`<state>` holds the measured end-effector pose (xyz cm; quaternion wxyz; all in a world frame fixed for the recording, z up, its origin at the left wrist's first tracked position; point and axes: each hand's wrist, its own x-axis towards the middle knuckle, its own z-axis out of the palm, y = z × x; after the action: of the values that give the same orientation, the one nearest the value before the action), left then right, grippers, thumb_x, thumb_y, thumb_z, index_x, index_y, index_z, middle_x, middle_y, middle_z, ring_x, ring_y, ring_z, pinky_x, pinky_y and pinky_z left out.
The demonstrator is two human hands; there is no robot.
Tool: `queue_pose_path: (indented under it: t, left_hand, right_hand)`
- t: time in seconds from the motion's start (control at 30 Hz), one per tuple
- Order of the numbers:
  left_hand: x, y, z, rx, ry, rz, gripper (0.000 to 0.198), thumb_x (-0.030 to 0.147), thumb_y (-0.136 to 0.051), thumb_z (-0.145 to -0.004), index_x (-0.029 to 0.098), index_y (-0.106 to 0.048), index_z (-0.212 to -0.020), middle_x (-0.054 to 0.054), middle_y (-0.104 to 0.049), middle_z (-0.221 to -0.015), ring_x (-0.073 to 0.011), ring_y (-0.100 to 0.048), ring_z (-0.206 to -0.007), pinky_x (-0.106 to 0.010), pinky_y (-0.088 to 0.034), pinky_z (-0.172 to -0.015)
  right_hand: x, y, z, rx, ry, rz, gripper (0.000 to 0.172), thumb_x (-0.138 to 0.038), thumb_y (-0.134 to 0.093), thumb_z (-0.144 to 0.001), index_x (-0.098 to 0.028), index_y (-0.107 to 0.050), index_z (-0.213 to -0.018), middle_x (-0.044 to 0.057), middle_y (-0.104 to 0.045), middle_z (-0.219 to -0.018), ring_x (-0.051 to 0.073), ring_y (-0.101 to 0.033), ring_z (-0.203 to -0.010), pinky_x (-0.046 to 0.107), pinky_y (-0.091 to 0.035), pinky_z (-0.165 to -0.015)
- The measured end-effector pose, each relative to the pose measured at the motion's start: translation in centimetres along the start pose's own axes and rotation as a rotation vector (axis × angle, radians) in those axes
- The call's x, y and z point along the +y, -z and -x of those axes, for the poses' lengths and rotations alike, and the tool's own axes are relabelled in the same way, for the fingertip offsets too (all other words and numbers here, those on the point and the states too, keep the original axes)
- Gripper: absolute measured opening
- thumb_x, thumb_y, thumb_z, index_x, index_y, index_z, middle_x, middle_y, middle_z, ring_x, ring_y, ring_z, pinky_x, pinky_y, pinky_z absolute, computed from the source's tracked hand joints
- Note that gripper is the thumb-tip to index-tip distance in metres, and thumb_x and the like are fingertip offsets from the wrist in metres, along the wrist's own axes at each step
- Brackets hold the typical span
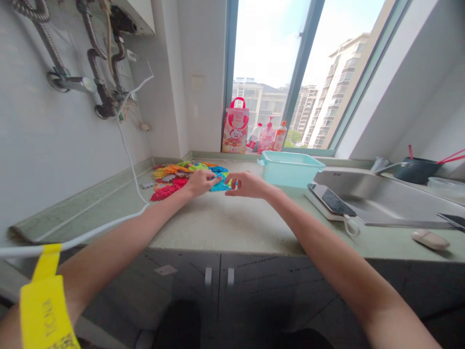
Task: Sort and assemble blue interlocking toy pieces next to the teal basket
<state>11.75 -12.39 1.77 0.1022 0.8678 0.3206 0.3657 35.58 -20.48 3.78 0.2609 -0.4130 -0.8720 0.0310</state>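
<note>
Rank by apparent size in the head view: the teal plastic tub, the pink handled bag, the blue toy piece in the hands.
1. Teal plastic tub
2. Pink handled bag, though it stands farther back
3. Blue toy piece, partly hidden by the left hand

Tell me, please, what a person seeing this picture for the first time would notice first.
The eye goes first to the heap of bright red, orange, yellow and blue plastic puzzle pieces on the pale green stone counter, where the left hand and the right hand meet on a blue piece. Just right of the hands stands a light turquoise plastic tub, and behind it a pink bag with a red handle on the window sill.
</note>
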Motion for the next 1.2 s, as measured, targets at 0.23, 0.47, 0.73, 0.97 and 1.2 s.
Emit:
queue_pose_path:
  t: [0.23,0.47,0.73,0.97,1.2]
  left_hand:
    - [-0.2,-1.6,0.6,-0.258,-0.183,-0.023,0.033,0.050,-0.066,-0.087,0.021,-0.081,-0.080,-0.003,-0.076,-0.080,-0.0180,-0.063,-0.075,-0.029,-0.044,-0.071]
    - [0.1,-1.1,0.7,-0.290,-0.145,-0.070,0.028,0.045,-0.068,-0.087,0.023,-0.085,-0.087,-0.002,-0.080,-0.084,-0.0186,-0.067,-0.075,-0.029,-0.046,-0.071]
    - [-1.3,2.5,-0.2,-0.111,-0.122,-0.190,0.039,0.044,-0.052,-0.099,0.022,-0.084,-0.103,-0.007,-0.081,-0.106,-0.0257,-0.071,-0.100,-0.038,-0.052,-0.093]
    - [-3.0,2.3,0.3,-0.206,-0.215,-0.392,0.049,0.042,-0.072,-0.082,0.023,-0.077,-0.127,-0.011,-0.075,-0.126,-0.0312,-0.067,-0.118,-0.043,-0.049,-0.108]
    - [-3.7,0.8,0.1,-0.211,-0.202,-0.247,0.043,0.053,-0.079,-0.082,0.023,-0.081,-0.112,-0.008,-0.078,-0.115,-0.0291,-0.071,-0.109,-0.040,-0.053,-0.100]
  right_hand:
    - [0.3,-0.3,-0.1,-0.347,-0.119,-0.080,0.014,-0.032,-0.075,-0.089,-0.020,-0.082,-0.090,-0.003,-0.070,-0.066,0.011,-0.063,-0.057,0.022,-0.041,-0.061]
    - [0.6,-0.6,-0.3,-0.354,-0.165,-0.117,0.014,-0.031,-0.078,-0.086,-0.018,-0.079,-0.082,-0.001,-0.072,-0.067,0.013,-0.068,-0.062,0.021,-0.042,-0.060]
    - [-0.1,0.7,0.3,-0.144,-0.133,-0.074,0.039,-0.051,-0.065,-0.098,-0.017,-0.080,-0.087,-0.001,-0.067,-0.061,0.011,-0.057,-0.055,0.024,-0.036,-0.058]
    - [1.9,0.4,0.1,0.011,-0.184,0.135,0.020,-0.023,-0.066,-0.096,-0.020,-0.085,-0.100,0.002,-0.076,-0.076,0.012,-0.061,-0.063,0.025,-0.040,-0.065]
    - [2.8,-1.7,0.3,0.009,-0.225,0.030,0.025,-0.019,-0.068,-0.097,-0.023,-0.081,-0.118,0.004,-0.082,-0.105,0.012,-0.069,-0.062,0.027,-0.052,-0.080]
